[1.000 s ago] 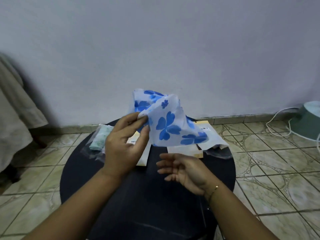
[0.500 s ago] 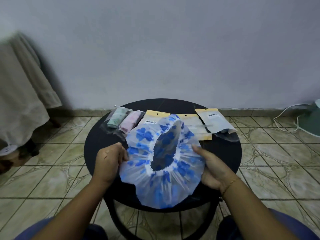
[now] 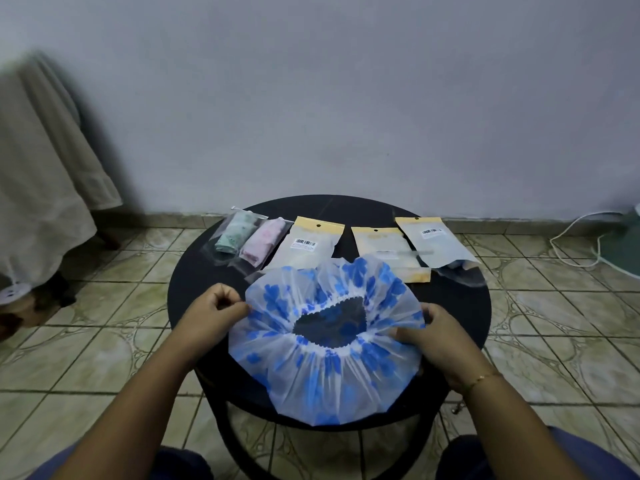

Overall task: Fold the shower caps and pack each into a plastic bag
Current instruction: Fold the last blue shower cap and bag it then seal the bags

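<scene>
A white shower cap with blue flowers (image 3: 322,368) lies spread open on the round black table (image 3: 187,271), its elastic opening facing up. My left hand (image 3: 213,311) pinches the cap's left rim. My right hand (image 3: 438,336) grips its right rim. Along the table's far side lie three flat plastic bags with yellow headers: one (image 3: 308,245) left of centre, one (image 3: 384,249) in the middle, one (image 3: 433,244) at the right. Two clear bags at the far left hold a folded green cap (image 3: 235,233) and a folded pink cap (image 3: 263,242).
Tiled floor surrounds the table. A beige cloth (image 3: 41,188) hangs at the left. A white cable (image 3: 575,230) and a green object (image 3: 623,244) lie at the right by the wall. My knees show at the bottom edge.
A second ago my left hand held the bunched cap in the air and the right hand was free. Now both hands hold it spread flat on the table, pulled wider than half a second ago.
</scene>
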